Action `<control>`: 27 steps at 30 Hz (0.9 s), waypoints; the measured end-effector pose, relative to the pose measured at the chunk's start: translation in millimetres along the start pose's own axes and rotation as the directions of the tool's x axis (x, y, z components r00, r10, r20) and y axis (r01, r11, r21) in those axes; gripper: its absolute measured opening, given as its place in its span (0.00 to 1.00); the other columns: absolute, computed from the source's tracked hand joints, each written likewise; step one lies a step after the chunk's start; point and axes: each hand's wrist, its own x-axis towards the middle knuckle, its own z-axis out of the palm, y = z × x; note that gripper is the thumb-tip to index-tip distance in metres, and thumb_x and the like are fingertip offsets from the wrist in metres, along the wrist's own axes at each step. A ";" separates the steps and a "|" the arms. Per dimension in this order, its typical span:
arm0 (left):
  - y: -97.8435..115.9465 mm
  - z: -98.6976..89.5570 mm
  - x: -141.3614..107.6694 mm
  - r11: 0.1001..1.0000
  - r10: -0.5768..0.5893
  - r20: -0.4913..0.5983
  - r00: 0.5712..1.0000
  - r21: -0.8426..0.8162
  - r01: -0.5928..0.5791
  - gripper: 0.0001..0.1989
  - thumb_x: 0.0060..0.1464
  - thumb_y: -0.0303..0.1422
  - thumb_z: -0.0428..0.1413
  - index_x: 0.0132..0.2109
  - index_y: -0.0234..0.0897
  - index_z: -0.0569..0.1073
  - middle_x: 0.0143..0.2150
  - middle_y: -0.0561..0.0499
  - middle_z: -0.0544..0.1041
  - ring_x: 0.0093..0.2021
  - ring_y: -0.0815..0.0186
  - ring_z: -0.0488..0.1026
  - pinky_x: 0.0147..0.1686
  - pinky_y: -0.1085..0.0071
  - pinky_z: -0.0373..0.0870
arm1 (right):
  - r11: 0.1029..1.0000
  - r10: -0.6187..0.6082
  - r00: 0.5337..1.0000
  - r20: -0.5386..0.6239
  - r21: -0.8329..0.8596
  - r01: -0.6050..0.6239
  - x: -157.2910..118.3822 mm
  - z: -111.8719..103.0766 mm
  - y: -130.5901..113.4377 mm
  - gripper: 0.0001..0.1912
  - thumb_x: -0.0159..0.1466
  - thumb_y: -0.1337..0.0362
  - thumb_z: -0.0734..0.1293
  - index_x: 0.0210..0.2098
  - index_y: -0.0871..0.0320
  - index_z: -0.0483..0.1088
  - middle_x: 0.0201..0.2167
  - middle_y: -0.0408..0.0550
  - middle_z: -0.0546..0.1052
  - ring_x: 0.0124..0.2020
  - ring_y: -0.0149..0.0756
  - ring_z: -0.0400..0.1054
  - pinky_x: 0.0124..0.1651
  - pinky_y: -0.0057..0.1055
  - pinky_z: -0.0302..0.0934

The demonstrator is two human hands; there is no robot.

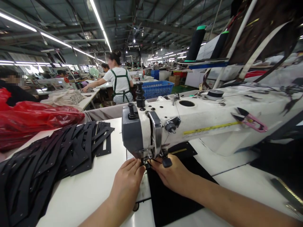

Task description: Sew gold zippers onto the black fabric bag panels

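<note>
A white sewing machine stands across the middle of the view, its needle and presser foot low at its left end. Black fabric lies flat under and in front of the machine head. My left hand is just left of the presser foot, its fingers pressed together at the work; what lies under the fingertips is too small to make out. My right hand rests on the black fabric, its fingertips at the right of the presser foot, partly hidden by the machine.
A pile of black cut pieces covers the table's left side, beside a red plastic bag. Pink-handled snips lie against the machine arm. Behind are a blue basket, thread cones and a person in a green apron.
</note>
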 end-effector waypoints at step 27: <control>-4.4 -4.0 -4.4 0.992 -0.092 -0.008 0.996 -0.081 0.091 0.12 0.58 0.23 0.44 0.39 0.35 0.72 0.39 0.45 0.78 0.39 0.62 0.76 0.43 0.61 0.72 | 0.978 0.191 0.981 -0.020 -0.084 -0.192 -13.3 9.5 -0.2 0.11 0.60 0.68 0.62 0.42 0.60 0.69 0.42 0.56 0.74 0.46 0.47 0.66 0.52 0.50 0.56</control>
